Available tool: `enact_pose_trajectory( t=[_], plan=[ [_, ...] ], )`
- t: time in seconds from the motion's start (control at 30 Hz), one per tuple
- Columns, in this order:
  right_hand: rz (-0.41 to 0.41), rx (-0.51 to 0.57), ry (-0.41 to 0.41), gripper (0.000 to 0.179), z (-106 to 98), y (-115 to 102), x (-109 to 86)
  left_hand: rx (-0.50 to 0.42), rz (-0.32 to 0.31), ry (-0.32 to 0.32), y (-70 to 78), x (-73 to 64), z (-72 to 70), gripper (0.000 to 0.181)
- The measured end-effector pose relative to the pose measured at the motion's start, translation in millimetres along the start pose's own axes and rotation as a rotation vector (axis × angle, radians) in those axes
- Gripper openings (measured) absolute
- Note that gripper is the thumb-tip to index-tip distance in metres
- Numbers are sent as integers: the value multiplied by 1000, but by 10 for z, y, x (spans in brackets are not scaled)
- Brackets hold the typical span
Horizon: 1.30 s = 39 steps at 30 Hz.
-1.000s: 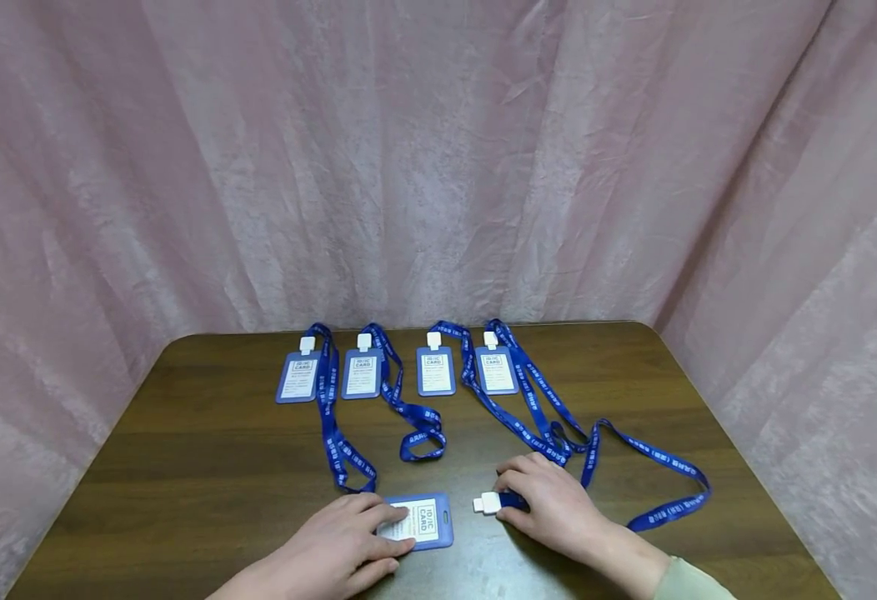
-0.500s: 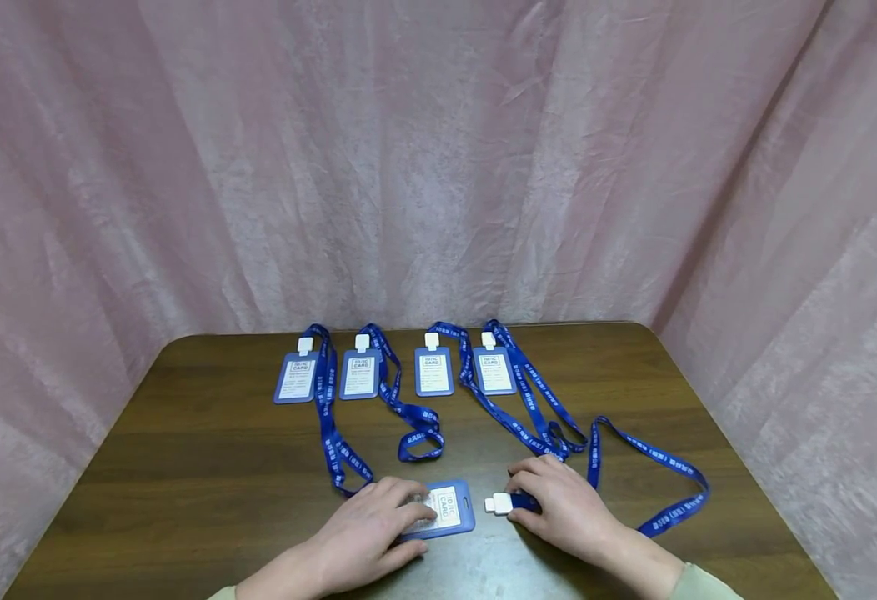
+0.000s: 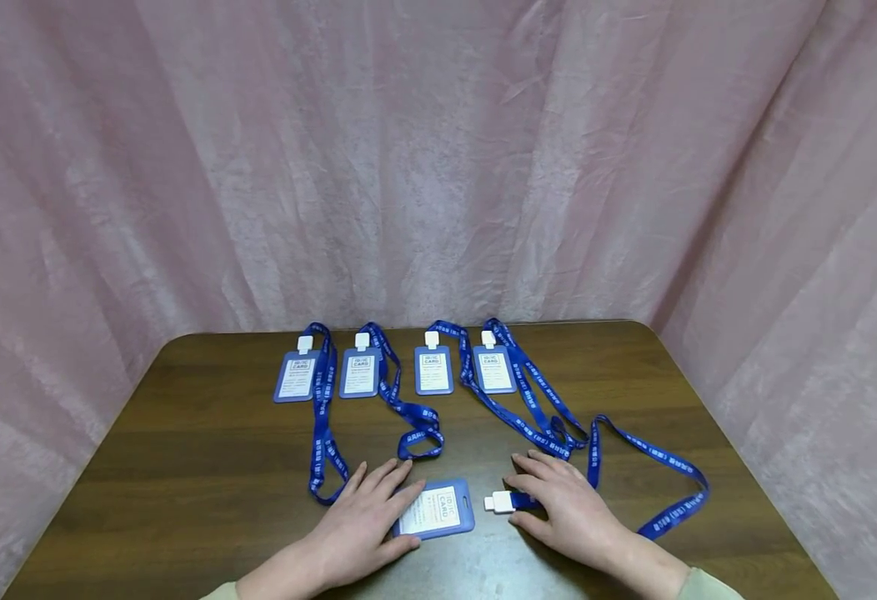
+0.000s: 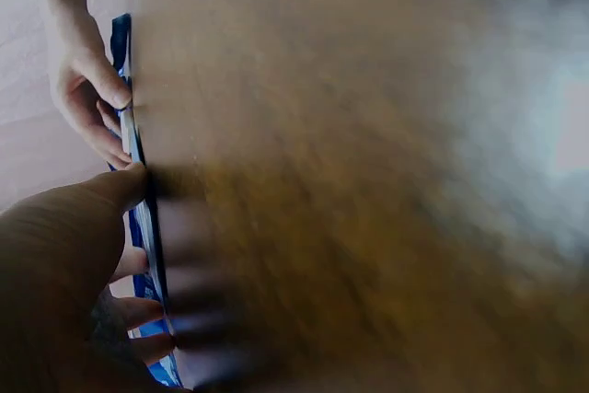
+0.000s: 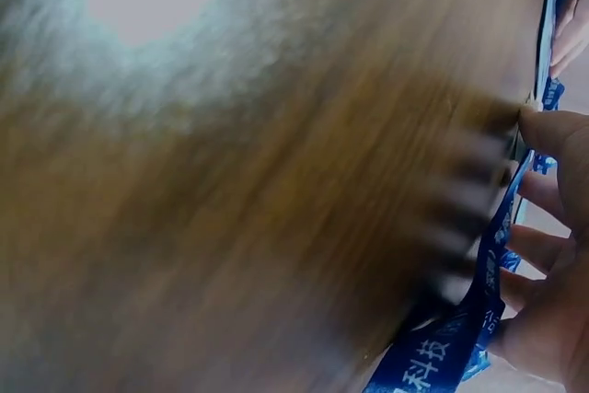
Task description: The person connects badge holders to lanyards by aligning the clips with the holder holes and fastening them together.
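Observation:
A blue-framed ID card holder (image 3: 431, 510) lies sideways near the table's front, its slotted end facing right. Over its left end rests my left hand (image 3: 359, 525), fingers spread and thumb near the lower edge. The fingertips reach toward the lower loop of the leftmost lanyard (image 3: 321, 454). Just right of the card's slot is a white plastic clip (image 3: 502, 502) on a loose blue lanyard (image 3: 674, 518). My right hand (image 3: 569, 508) lies over the strap behind the clip, fingers extended. The strap (image 5: 492, 255) passes between thumb and fingers in the right wrist view.
Along the back of the wooden table (image 3: 206, 433) lie several card holders with lanyards attached, among them a far left one (image 3: 296, 379) and a far right one (image 3: 494, 372). Their straps trail forward. A pink curtain (image 3: 408, 167) hangs behind the table.
The card holder has shifted right toward the clip, then stayed put as my left fingers spread and drew back leftward. The leftmost lanyard's lower loop has moved left. The clip shifted slightly right.

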State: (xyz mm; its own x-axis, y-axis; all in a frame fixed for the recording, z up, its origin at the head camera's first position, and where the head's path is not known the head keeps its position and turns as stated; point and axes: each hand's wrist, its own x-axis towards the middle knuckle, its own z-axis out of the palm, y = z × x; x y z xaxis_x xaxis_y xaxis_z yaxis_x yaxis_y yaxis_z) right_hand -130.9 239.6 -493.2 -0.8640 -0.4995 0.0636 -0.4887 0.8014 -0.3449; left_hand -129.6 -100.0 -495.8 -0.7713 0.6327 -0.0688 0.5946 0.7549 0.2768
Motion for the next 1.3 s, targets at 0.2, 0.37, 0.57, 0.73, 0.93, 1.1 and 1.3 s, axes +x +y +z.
enact_pose_trajectory(
  t=[0.2,0.37,0.57,0.73,0.93,1.1,1.3],
  plan=[
    [-33,31,-21,46,-1,23,-15,-38,7,-18,-51,-33,6,70],
    [-55,44,-36,47,3,33,-18,-69,14,-36,-57,-43,16,70],
    [-62,65,-29,40,1,24,-34,-79,25,-43,-44,-44,-4,70],
    [-46,100,-17,41,4,24,-49,-80,14,-43,-42,-44,-4,73],
    [-19,130,-22,38,8,22,-46,-82,-10,-30,-32,-39,13,75],
    [-9,143,-38,36,0,22,-63,-91,-17,-37,-16,-24,13,73],
    [-3,170,-50,36,-1,28,-79,-103,-29,-49,-2,-13,7,72]
  ],
)
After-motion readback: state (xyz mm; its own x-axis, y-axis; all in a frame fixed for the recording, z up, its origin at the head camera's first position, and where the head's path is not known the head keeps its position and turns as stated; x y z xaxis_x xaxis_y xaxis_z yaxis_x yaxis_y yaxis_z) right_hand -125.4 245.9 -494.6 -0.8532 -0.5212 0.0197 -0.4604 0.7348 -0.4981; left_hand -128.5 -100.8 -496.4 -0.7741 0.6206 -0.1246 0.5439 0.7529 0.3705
